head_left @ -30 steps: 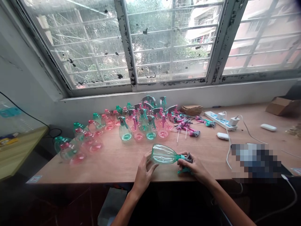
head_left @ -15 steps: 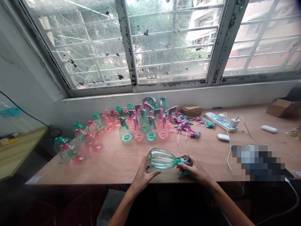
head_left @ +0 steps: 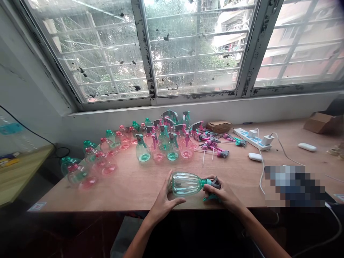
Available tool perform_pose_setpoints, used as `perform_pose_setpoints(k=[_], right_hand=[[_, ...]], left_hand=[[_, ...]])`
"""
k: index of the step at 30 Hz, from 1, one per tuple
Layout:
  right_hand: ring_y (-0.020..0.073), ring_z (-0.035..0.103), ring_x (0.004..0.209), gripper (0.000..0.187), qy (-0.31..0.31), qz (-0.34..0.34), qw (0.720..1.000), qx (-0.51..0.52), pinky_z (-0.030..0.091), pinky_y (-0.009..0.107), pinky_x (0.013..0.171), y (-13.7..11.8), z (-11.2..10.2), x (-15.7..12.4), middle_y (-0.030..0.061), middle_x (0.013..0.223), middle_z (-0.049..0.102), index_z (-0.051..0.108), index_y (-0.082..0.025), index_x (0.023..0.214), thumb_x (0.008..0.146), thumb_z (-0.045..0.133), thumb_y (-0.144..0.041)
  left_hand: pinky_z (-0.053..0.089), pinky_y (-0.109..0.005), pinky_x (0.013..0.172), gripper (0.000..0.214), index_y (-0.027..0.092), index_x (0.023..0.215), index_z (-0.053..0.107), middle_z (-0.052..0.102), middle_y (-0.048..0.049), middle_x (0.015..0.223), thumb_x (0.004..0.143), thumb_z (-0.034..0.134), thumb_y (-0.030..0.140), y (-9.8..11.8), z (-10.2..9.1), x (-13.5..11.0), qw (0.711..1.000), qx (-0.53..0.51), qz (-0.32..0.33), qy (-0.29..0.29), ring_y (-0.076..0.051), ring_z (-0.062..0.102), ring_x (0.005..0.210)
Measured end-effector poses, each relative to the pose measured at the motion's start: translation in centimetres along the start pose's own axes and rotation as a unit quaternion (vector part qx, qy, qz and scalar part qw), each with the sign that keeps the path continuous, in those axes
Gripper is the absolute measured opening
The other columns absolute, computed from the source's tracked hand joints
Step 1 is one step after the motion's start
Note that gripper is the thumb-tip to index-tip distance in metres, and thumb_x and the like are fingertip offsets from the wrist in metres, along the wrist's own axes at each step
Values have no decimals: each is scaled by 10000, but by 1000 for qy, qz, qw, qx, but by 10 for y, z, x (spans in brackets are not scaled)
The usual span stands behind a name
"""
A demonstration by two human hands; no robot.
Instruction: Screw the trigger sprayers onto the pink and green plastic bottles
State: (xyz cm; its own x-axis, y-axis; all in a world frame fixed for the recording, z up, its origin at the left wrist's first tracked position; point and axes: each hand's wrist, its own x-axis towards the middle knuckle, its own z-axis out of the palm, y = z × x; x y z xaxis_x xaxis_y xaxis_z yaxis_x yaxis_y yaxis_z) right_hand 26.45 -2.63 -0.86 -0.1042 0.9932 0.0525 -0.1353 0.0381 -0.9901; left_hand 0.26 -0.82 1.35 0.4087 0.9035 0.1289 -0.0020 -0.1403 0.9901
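A clear green spray bottle (head_left: 186, 183) lies sideways in the air above the table's front edge, its base to the left and neck to the right. My left hand (head_left: 164, 196) cups the base, with fingers curved behind it and the thumb stretched out below the bottle. At the other end, my right hand (head_left: 219, 191) is closed around the grey and teal spray head (head_left: 213, 184) at the neck. Part of the teal trigger (head_left: 211, 197) shows beneath the right fingers. The spray head's far side is hidden by my hand.
Finished-looking spray bottles (head_left: 172, 150) stand mid-table, with loose pink and grey spray heads (head_left: 212, 143) beside them. Headless pink and green bottles (head_left: 100, 159) line the left. A power strip (head_left: 252, 139), cables and a cardboard box (head_left: 322, 121) are to the right.
The bottle has turned slightly and sunk a little at its base. My left thumb reaches a little further right. My right hand keeps its hold on the spray head.
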Motion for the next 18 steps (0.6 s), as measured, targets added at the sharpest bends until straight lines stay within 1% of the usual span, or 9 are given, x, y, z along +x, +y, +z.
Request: perform_pose_setpoints(k=[2, 4, 8, 10, 14, 16, 18], right_hand=[[199, 679, 633, 360, -1, 1, 1000, 5, 546, 321, 642, 0, 1, 0, -6, 709, 721, 634, -200, 987, 784, 800, -446], [199, 680, 630, 354, 4, 2, 1000, 7, 544, 320, 640, 0, 1, 0, -9, 703, 718, 632, -202, 972, 781, 802, -448], [194, 677, 619, 362, 15, -1, 1000, 16, 536, 317, 637, 2, 0, 1, -11, 694, 713, 624, -202, 953, 774, 805, -460], [199, 678, 620, 380, 15, -2, 1000, 15, 537, 325, 637, 2, -1, 1, -8, 696, 710, 623, -199, 962, 767, 808, -468], [202, 675, 621, 391, 9, 2, 1000, 10, 537, 330, 631, 2, -1, 1, -10, 690, 698, 620, -196, 976, 768, 806, -469], [201, 674, 620, 384, 12, 1, 1000, 13, 535, 329, 637, 2, 0, 1, -13, 683, 694, 619, -196, 969, 772, 804, -468], [201, 675, 617, 381, 18, 1, 1000, 19, 534, 330, 643, 3, -1, 1, -13, 684, 695, 618, -197, 959, 772, 804, -471]], left_hand=[[330, -509, 1184, 954, 259, 1553, 241, 449, -129, 1540, 778, 797, 291, 0, 0, 0, 1000, -5, -13, 4, -328, 441, 1407], [356, -515, 1168, 917, 260, 1546, 268, 472, -128, 1524, 790, 786, 294, 0, 0, 0, 1000, 4, -16, -4, -330, 478, 1378], [372, -532, 1153, 1015, 329, 1556, 201, 468, -100, 1528, 754, 813, 218, 3, 1, -1, 1000, 22, -3, -16, -313, 547, 1317], [356, -528, 1164, 1006, 319, 1558, 197, 480, -102, 1521, 764, 804, 211, 3, 1, -1, 1000, 17, -6, -13, -310, 531, 1334], [339, -510, 1176, 858, 250, 1529, 321, 495, -125, 1511, 800, 774, 267, 5, 0, -1, 1000, 18, -10, -12, -329, 470, 1384], [352, -507, 1169, 874, 275, 1530, 312, 485, -114, 1518, 792, 779, 261, 4, 0, 0, 999, 30, -6, -19, -326, 481, 1375], [343, -509, 1174, 921, 323, 1543, 256, 474, -93, 1526, 789, 777, 233, 3, -1, 0, 999, 38, -1, -23, -314, 479, 1381]])
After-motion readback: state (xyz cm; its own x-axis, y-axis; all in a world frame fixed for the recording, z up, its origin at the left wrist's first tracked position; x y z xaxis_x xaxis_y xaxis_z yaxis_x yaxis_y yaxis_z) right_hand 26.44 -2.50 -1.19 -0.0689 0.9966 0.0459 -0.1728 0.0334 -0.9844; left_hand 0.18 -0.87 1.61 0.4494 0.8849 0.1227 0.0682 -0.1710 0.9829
